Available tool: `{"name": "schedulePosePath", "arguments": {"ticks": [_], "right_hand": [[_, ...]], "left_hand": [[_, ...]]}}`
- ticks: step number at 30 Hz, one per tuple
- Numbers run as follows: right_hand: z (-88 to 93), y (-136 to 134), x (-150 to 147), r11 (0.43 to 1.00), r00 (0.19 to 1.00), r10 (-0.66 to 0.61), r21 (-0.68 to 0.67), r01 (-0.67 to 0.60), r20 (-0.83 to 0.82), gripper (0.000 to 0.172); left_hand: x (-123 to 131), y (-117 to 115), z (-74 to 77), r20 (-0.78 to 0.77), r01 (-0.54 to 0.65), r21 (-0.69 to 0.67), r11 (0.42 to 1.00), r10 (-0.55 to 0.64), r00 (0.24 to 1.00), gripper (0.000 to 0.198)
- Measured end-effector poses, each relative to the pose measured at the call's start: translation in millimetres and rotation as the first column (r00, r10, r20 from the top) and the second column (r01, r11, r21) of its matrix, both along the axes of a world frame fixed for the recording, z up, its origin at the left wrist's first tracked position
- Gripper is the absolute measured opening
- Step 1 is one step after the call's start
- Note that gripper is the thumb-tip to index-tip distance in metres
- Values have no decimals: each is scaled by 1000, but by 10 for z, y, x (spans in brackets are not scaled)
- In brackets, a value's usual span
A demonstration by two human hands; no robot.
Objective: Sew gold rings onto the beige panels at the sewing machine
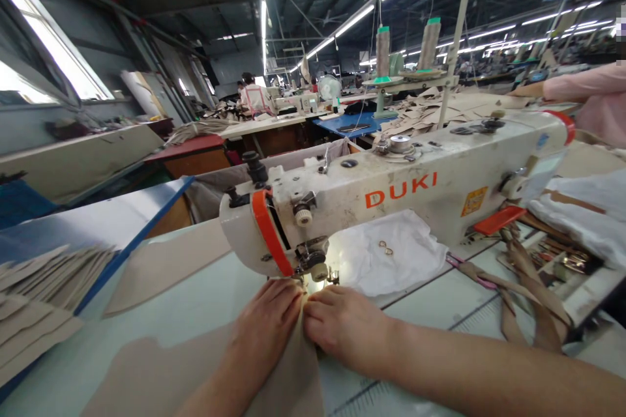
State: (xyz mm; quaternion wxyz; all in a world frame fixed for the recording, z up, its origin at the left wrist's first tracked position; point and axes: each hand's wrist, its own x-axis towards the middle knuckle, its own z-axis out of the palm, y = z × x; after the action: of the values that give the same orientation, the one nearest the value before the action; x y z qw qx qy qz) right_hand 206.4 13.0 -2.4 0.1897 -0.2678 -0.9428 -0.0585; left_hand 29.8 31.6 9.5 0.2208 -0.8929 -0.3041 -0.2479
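Note:
A white sewing machine (391,192) marked DUKI stands across the pale green table (195,300). Under its needle foot (317,270) lies a beige fabric piece (156,371). My left hand (267,322) rests flat on the fabric just left of the needle, fingers stretched forward. My right hand (345,326) presses the fabric's folded edge just right of it, fingers curled down against the cloth. The two hands touch at the fingertips in front of the foot.
A white cloth (386,260) with two small metal rings (385,247) lies behind the needle. Beige straps (518,293) and white fabric (581,208) sit at right. Stacked beige pieces (44,300) lie at left. Thread cones (382,49) stand behind. A person's pink sleeve (587,94) shows far right.

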Motion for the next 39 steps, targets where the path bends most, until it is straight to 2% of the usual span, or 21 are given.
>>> {"name": "schedulePosePath", "arguments": {"ticks": [6, 17, 23, 30, 39], "right_hand": [[-15, 10, -3, 1000, 1000, 4, 13, -4, -19, 9], [24, 3, 13, 999, 1000, 5, -31, -6, -14, 9], [81, -23, 25, 993, 996, -88, -82, 86, -32, 8], [73, -1, -21, 992, 994, -106, -75, 105, -12, 8], [78, -11, -22, 995, 995, -95, -17, 95, -43, 9]], "left_hand": [[-15, 31, 16, -59, 36, 52, 998, -33, 998, 48], [-2, 8, -9, -17, -22, -80, 997, 21, 1000, 38], [-51, -17, -47, 84, -31, -166, 986, 46, 995, 35], [-87, -54, -77, 133, -26, -258, 966, 62, 989, 32], [-71, -51, -55, 155, -24, -264, 964, 67, 986, 29]]}}
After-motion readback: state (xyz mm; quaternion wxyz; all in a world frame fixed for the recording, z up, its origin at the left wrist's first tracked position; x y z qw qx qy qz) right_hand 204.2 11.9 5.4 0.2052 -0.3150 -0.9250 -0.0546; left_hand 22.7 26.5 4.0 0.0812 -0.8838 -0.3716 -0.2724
